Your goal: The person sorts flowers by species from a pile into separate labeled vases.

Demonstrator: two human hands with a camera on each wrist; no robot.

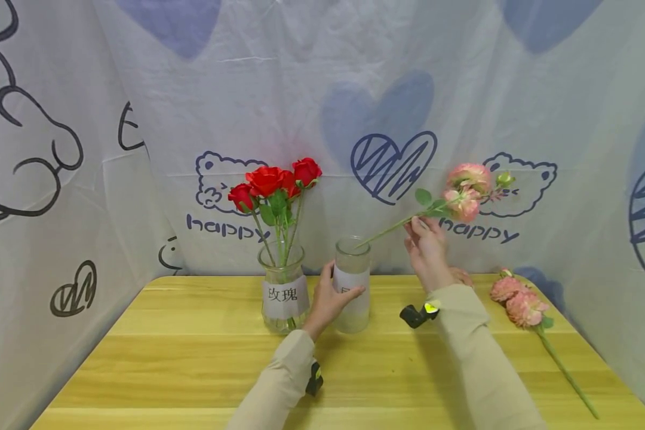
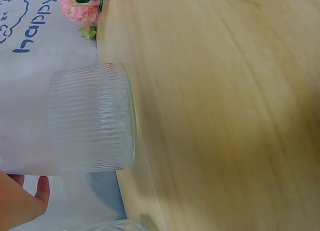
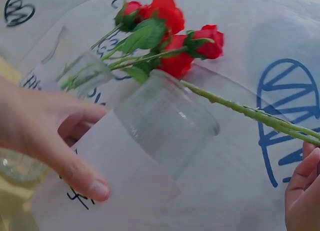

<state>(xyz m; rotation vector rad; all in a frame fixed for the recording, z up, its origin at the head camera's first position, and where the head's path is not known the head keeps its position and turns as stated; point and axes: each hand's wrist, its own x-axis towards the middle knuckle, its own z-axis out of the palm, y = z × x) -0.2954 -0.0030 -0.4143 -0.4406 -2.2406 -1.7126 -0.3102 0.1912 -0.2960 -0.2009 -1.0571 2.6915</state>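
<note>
My left hand (image 1: 328, 301) holds a ribbed clear glass vase (image 1: 353, 319) with a white paper label, thumb across the label and fingers round the side. In the right wrist view, that thumb partly covers the label's writing. Up and to the right, my right hand (image 1: 429, 248) pinches the green stem (image 1: 392, 228) of a pink artificial flower (image 1: 469, 179). The stem slants down to the left, its cut end right at the vase's mouth. No flowers stand inside this vase. The left wrist view shows the vase's ribbed base (image 2: 92, 121) close over the wooden table.
Left of my left hand stands a second glass vase (image 1: 283, 275), labelled, with several red roses (image 1: 266, 181) in it. Another pink flower (image 1: 525, 307) lies at the right of the wooden table (image 1: 193, 358). A printed curtain (image 1: 301, 71) hangs behind.
</note>
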